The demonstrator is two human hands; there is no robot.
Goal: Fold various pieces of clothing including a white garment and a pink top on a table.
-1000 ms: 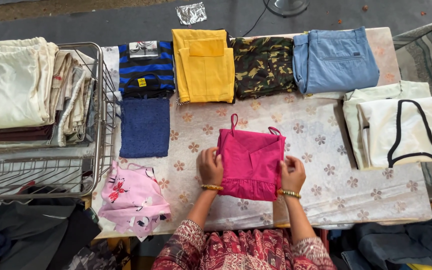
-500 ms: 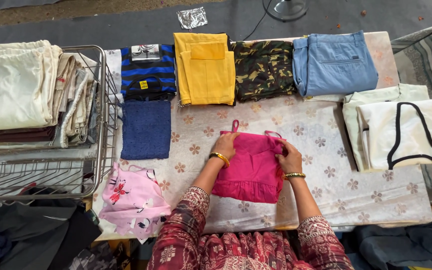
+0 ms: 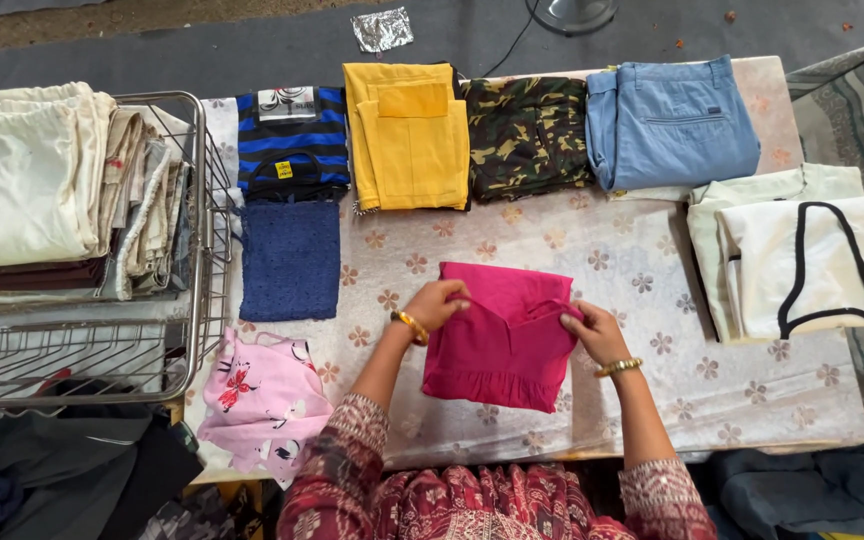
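Matt magenta cloth garment [image 3: 502,340] on a smooth, faintly sheened flower-print table cover [image 3: 652,300]; beside it a knitted navy piece [image 3: 290,260], coarse camouflage fabric [image 3: 527,135], blue denim [image 3: 670,120], a bare metal wire basket [image 3: 197,290] and crinkled shiny foil [image 3: 382,28]

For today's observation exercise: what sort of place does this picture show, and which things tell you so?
Probably a clothes-folding or sorting station, perhaps at home. Folded garments such as yellow trousers line a cloth-covered table, a wire rack holds stacked linens, and both hands hold a pink top.
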